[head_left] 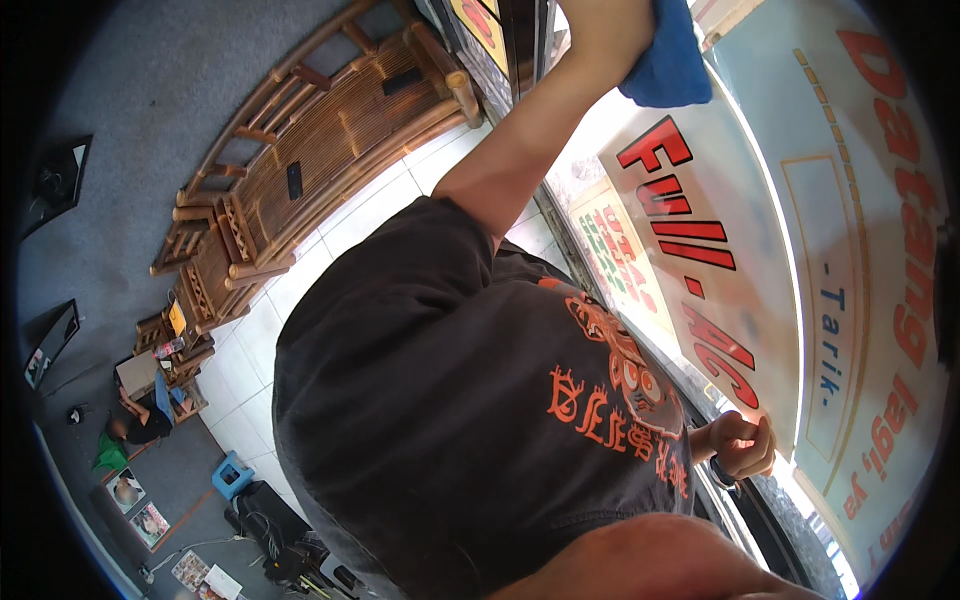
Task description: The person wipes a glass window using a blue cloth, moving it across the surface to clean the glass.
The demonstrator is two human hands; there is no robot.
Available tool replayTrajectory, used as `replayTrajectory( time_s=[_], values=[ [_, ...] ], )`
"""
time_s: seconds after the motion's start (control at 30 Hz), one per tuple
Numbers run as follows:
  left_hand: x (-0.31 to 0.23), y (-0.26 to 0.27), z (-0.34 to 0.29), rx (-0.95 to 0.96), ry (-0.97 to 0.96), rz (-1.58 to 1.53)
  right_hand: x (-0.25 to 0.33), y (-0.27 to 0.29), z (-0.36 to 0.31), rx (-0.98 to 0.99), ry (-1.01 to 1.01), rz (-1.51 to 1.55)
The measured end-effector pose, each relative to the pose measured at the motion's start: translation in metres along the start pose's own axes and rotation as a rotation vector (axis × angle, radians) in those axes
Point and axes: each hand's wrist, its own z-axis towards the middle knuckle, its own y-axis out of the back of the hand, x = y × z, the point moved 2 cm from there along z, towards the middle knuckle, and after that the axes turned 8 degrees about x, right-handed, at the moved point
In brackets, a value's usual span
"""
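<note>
My left arm reaches up to the top edge. There my left hand [612, 30], partly cut off by the frame, is closed on a folded blue cloth [675, 65]. The cloth lies against or just before the glass pane [700, 140], which bears red lettering with black outlines; whether it touches cannot be seen. At the right of my dark printed shirt [420, 370], my right hand [742, 447] is low beside the glass. Its fingers are curled in, and anything inside them is hidden. A dark band [718, 470] circles that wrist.
Behind my left side stands a bamboo bench [350, 125] with a dark flat object [294, 181] on it. A seated person [150, 420] is further off, near a blue stool [232, 475] and a black bag [268, 520]. White tiles [240, 360] cover the floor.
</note>
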Motion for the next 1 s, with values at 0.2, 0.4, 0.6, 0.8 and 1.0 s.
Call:
replayTrajectory(
  time_s=[0.2, 0.4, 0.6, 0.8, 1.0],
  values=[
    [0.021, 0.014, -0.020, 0.017, 0.129, 0.088, 0.001, 0.005, 0.009, -0.014, 0.003, -0.017],
    [0.133, 0.040, -0.119, -0.108, 0.317, -0.116, 0.002, 0.003, 0.012, -0.008, 0.014, -0.014],
    [0.101, 0.035, -0.111, -0.051, 0.334, 0.146, -0.001, 0.000, 0.009, 0.010, 0.036, -0.037],
    [0.000, -0.001, -0.019, 0.093, -0.074, 0.131, -0.004, 0.005, 0.008, 0.010, 0.022, -0.053],
    [-0.010, -0.011, 0.002, 0.002, -0.093, 0.043, -0.005, 0.008, 0.010, 0.017, 0.013, -0.070]
  ],
)
